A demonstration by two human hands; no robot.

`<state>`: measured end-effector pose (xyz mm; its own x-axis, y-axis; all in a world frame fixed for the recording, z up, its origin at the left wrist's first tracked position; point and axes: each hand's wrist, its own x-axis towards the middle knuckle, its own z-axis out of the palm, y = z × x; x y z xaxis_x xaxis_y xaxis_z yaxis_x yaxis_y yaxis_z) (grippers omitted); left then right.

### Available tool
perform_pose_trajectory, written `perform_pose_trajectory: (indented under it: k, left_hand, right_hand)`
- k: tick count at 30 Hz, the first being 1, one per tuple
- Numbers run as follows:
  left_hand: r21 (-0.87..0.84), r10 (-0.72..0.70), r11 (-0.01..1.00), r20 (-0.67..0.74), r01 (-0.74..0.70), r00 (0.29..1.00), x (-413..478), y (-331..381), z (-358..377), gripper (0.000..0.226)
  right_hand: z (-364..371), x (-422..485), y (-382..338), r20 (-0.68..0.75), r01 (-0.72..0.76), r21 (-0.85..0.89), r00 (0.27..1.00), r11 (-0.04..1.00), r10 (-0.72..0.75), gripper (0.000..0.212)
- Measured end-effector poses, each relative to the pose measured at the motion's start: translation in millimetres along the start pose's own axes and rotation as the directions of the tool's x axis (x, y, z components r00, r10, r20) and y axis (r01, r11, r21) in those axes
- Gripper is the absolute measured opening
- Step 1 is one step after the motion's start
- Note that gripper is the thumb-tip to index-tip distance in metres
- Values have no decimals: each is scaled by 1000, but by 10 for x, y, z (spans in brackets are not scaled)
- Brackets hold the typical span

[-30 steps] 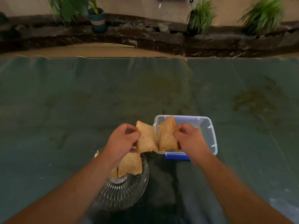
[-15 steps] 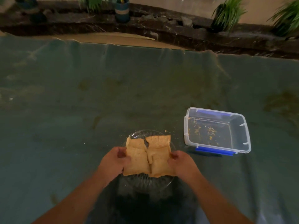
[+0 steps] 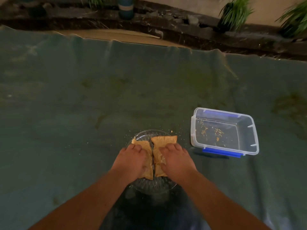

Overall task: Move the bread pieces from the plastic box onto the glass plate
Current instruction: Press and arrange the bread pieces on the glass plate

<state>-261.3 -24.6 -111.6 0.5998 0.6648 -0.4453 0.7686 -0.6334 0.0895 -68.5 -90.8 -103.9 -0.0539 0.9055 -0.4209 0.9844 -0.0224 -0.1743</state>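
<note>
A ribbed glass plate [image 3: 146, 134] lies on the green cloth in front of me. Two tan bread pieces lie side by side on it: the left piece [image 3: 144, 144] under my left hand [image 3: 132, 161], the right piece [image 3: 164, 140] under my right hand [image 3: 176, 161]. Both hands rest palm down on the bread with fingers spread over it. To the right stands the clear plastic box [image 3: 249, 147] with blue clips, holding only crumbs. Any bread beneath these pieces is hidden.
A green cloth [image 3: 83, 113] covers the surface and ends at a folded far edge. Beyond it run a dark stone ledge [image 3: 182, 29], a blue pot [image 3: 126, 7] and green plants [image 3: 235, 12]. Crumbs are scattered around the plate.
Both hands carried the two bread pieces from over the box leftward to the plate and lowered them; the pieces now lie flat with the hands on top. The box holds only crumbs.
</note>
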Motion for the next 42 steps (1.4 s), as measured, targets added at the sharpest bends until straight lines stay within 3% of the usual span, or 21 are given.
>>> perform_pose_trajectory:
  k: [4, 8, 12, 15, 18, 22, 25, 29, 32, 34, 37, 42]
  left_hand:
    - [56, -11, 998, -5, 11, 1000, 82, 14, 20, 67]
    - [80, -11, 997, -43, 14, 999, 168, 9, -25, 61]
    - [-195, 6, 981, -55, -17, 998, 211, -28, -86, 31]
    - [-405, -1, 914, 76, 32, 997, 173, -72, -88, 25]
    - [-478, 5, 874, 198, 92, 980, 91, -93, -14, 24]
    - [-419, 6, 904, 197, 79, 980, -30, -53, 122, 24]
    - [-290, 11, 957, 126, 26, 992, -96, -8, 187, 22]
    - [-43, 133, 990, -91, -138, 987, -144, 48, 237, 35]
    - [-33, 134, 988, -267, -148, 954, -154, 131, 278, 37]
    - [-113, 32, 992, -208, -56, 978, -139, 183, 322, 47]
    - [-149, -39, 989, -79, 26, 996, -103, 232, 424, 62]
    - [-110, -54, 993, -91, 44, 994, 65, 224, 367, 66]
  right_hand:
    - [-30, 144, 20, 69, 14, -139, 998, 990, -4, 52]
    - [-70, 226, 67, 98, 17, -136, 995, 991, -4, 54]
    - [-120, 258, 136, 116, 47, 47, 992, 998, -52, 36]
    - [-126, 229, 216, 160, 0, 205, 987, 979, -33, 31]
    - [-99, 172, 282, 230, -31, 308, 972, 951, -43, 31]
    - [34, 54, 262, 274, -58, 316, 961, 947, -32, 33]
    - [136, -42, 221, 222, -37, 252, 975, 967, -21, 34]
    - [182, -168, 163, 37, 119, 41, 992, 992, -120, 31]
    - [241, -232, 57, -53, 107, 48, 993, 993, -104, 42]
    - [305, -236, -20, -26, 43, 109, 999, 993, -40, 54]
    - [434, -200, -80, 57, 7, 55, 998, 998, -10, 66]
    - [479, -40, -53, 68, -38, 3, 997, 999, 38, 69]
